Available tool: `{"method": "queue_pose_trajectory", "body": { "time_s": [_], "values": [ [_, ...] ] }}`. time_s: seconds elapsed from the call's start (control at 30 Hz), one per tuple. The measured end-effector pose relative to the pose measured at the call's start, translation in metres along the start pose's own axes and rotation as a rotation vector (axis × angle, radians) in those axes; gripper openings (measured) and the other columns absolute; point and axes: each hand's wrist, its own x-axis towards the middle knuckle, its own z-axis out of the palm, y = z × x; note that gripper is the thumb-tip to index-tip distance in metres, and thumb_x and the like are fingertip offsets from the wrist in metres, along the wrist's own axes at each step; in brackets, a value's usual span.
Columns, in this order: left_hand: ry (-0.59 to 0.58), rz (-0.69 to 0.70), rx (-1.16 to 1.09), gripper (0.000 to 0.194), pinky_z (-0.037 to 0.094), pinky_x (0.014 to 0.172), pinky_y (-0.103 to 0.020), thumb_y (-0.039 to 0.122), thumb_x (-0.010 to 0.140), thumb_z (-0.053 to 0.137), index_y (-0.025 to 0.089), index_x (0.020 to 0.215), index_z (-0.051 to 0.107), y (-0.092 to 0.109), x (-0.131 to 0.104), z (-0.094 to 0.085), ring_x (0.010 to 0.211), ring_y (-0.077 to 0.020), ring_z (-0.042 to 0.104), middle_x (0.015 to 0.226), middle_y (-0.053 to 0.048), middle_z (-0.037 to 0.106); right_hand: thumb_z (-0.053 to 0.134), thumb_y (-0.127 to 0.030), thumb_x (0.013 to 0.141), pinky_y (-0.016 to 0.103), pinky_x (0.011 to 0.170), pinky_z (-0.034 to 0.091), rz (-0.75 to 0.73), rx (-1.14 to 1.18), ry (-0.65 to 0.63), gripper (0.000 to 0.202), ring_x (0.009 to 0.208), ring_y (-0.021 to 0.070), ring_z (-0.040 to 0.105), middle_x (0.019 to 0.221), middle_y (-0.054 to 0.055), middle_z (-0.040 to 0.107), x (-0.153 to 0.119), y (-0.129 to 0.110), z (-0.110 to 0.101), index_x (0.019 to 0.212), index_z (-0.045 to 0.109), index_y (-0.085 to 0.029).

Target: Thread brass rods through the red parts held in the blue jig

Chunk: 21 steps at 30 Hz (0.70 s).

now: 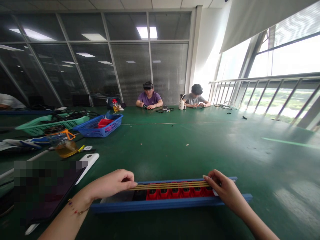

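Several thin wooden sticks (172,184) lie side by side across a row of red square holders (175,193). My left hand (119,181) pinches the sticks' left end between thumb and fingers. At the other end, my right hand (221,186) is closed on them, its thumb along the top. The red holders sit between two long blue rails (160,204), with a black piece (140,195) to their left. A pale, see-through part (117,196) shows beneath my left hand. The far right end of the row is hidden by my right hand.
To the left are a tablet-like device (50,190), a white bar (88,166), a jar of amber liquid (63,143), a blue basket (100,128) and a green basket (40,125) with cables. Two people (149,98) work across the green table (160,146).
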Motion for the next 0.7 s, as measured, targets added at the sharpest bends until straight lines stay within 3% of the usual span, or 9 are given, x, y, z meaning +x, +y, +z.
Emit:
{"method": "queue_pose_trajectory", "body": {
  "time_s": [0.4, 0.7],
  "values": [
    [-0.116, 0.014, -0.212, 0.041, 0.034, 0.052, -0.019, 0.057, 0.075, 0.045, 0.017, 0.074, 0.054, -0.0003, 0.0045, 0.0046, 0.058, -0.0105, 0.043, 0.064, 0.002, 0.05, 0.043, -0.047, 0.083, 0.021, 0.049, 0.038, -0.032, 0.037, -0.024, 0.03, 0.054, 0.0128, 0.049, 0.058, -0.003, 0.054, 0.0005, -0.0029, -0.0012, 0.074, 0.055, -0.021],
    [0.02, 0.067, 0.008, 0.038, 0.035, 0.057, -0.019, 0.049, 0.079, 0.042, 0.017, 0.071, 0.061, 0.0074, 0.0007, -0.0008, 0.064, -0.0116, 0.05, 0.071, 0.001, 0.055, 0.039, -0.047, 0.086, 0.021, 0.056, 0.04, -0.041, -0.008, -0.053, 0.03, 0.061, 0.0141, 0.053, 0.066, -0.002, 0.059, -0.0005, -0.0038, -0.0023, 0.078, 0.053, -0.022]
  ]
}}
